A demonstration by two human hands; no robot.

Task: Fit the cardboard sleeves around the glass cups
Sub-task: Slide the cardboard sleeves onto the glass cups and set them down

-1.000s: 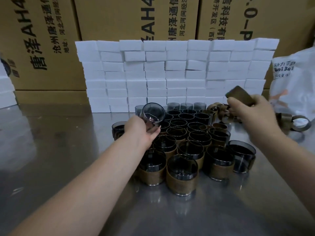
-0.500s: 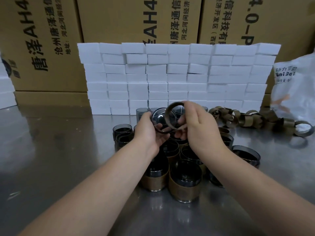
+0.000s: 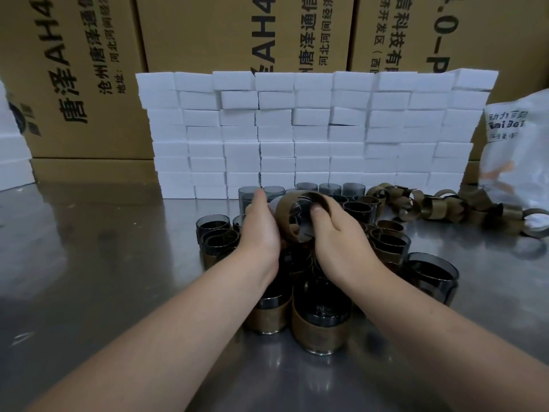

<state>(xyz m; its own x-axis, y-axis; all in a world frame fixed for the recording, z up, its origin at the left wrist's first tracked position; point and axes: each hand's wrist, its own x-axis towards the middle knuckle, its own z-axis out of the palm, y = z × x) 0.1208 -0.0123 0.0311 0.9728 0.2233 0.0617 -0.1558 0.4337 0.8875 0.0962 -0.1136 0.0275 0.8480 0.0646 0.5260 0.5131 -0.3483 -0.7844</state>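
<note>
Between both hands, above the cluster of cups, I hold one smoked glass cup (image 3: 300, 226) lying on its side with a brown cardboard sleeve (image 3: 289, 208) around it. My left hand (image 3: 261, 227) cups the glass from the left. My right hand (image 3: 335, 233) grips the sleeve from the right, thumb on its rim. Below stand several dark glass cups, some wearing sleeves (image 3: 320, 331), some bare (image 3: 212, 226). A heap of loose sleeves (image 3: 430, 203) lies at the right.
The steel table (image 3: 89, 278) carries a wall of white foam blocks (image 3: 312, 132) behind the cups. Big printed cartons (image 3: 208, 31) stand behind that. A white plastic bag (image 3: 517, 144) sits at the far right.
My right hand brought a sleeve from the heap at the right to the cup in my left hand; the sleeve now sits around the cup.
</note>
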